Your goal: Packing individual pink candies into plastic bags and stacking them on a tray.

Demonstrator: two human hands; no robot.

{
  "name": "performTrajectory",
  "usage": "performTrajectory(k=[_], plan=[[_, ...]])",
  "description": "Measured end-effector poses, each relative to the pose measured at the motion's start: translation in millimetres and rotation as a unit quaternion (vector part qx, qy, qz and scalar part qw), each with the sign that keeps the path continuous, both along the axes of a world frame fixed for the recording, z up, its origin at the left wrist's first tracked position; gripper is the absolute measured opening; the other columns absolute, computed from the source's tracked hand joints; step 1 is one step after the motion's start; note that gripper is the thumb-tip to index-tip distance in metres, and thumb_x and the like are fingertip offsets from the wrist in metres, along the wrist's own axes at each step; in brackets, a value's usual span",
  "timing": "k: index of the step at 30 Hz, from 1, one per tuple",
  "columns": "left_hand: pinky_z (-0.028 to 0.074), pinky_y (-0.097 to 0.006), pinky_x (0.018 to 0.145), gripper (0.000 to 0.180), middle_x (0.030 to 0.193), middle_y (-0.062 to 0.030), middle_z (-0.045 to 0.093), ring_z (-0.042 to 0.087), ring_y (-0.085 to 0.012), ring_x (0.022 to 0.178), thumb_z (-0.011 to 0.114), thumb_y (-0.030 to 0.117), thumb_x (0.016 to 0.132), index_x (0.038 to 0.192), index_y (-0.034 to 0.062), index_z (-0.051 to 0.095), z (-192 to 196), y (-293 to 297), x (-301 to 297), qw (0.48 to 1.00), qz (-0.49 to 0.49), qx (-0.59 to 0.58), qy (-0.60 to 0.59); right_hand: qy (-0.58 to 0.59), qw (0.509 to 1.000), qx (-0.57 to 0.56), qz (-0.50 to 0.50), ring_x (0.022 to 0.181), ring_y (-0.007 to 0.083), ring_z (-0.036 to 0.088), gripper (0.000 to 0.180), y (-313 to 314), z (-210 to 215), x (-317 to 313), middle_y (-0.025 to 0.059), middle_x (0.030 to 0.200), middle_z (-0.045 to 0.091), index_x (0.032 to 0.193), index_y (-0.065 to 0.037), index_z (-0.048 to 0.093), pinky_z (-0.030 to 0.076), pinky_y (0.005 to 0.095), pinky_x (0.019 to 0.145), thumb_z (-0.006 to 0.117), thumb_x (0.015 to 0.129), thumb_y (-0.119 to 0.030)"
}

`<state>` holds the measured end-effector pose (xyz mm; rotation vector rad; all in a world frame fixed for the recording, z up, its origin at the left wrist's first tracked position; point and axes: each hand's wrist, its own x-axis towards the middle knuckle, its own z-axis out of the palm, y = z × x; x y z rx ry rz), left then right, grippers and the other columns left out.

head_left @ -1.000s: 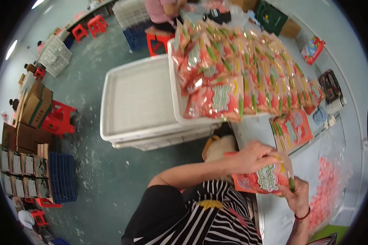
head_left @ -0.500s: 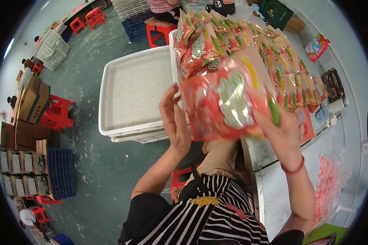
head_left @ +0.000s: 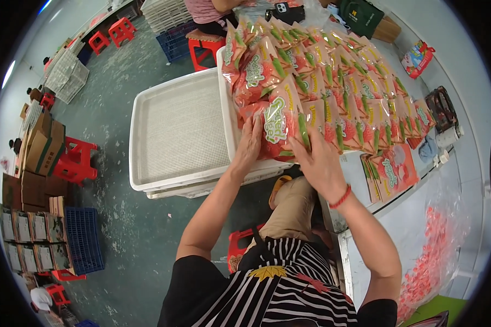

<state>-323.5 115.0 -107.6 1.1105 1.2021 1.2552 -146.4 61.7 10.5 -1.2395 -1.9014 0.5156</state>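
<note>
A filled pink and red snack bag [head_left: 281,121] with a green and white printed label stands at the front left corner of the packed bags [head_left: 311,82]. My left hand [head_left: 247,146] lies along its left side, fingers stretched out against the film. At the bag's lower right edge is my right hand [head_left: 323,168], thumb in front and fingers bent around the edge, pinching it. The packed bags stand upright in tight rows in a white tray [head_left: 228,109], whose left wall shows.
An unfilled white mesh tray [head_left: 183,125] sits at left on stacked trays. Flat bags [head_left: 390,173] lie at right, near a clear sack of small red pieces [head_left: 433,245]. A person [head_left: 213,11] sits at the far side. Red stools [head_left: 76,161] and blue crates [head_left: 83,240] stand left.
The bag has gone from being held up in front of me, away to the front left corner of the rows. Both hands moved with it; my left hand now lies against its side.
</note>
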Motion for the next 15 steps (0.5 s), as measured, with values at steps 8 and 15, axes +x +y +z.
performTrajectory(k=[8, 15], plan=[[0.025, -0.05, 0.106, 0.044, 0.134, -0.0269, 0.037, 0.035, -0.0397, 0.126, 0.028, 0.031, 0.101, 0.138, 0.0102, 0.035, -8.4, 9.8, 22.5, 0.95, 0.065, 0.042, 0.302, -0.025, 0.966, -0.241, -0.095, 0.054, 0.017, 0.061, 0.038, -21.9, -74.8, 19.9, 0.0073, 0.064, 0.059, 0.105, 0.0, 0.048, 0.05, 0.0274, 0.056, 0.063, 0.089, -0.031], [0.027, -0.053, 0.105, 0.044, 0.139, -0.0249, 0.031, 0.034, -0.0423, 0.128, 0.033, 0.021, 0.098, 0.142, 0.0179, 0.031, -30.9, 25.4, 21.6, 0.967, 0.068, -0.014, 0.246, 0.416, 0.873, -0.227, -0.113, 0.06, 0.0093, 0.056, 0.021, -16.7, -75.3, 13.8, 0.0036, 0.078, 0.056, 0.104, -0.005, 0.041, 0.043, 0.0213, 0.047, 0.058, 0.091, -0.008]])
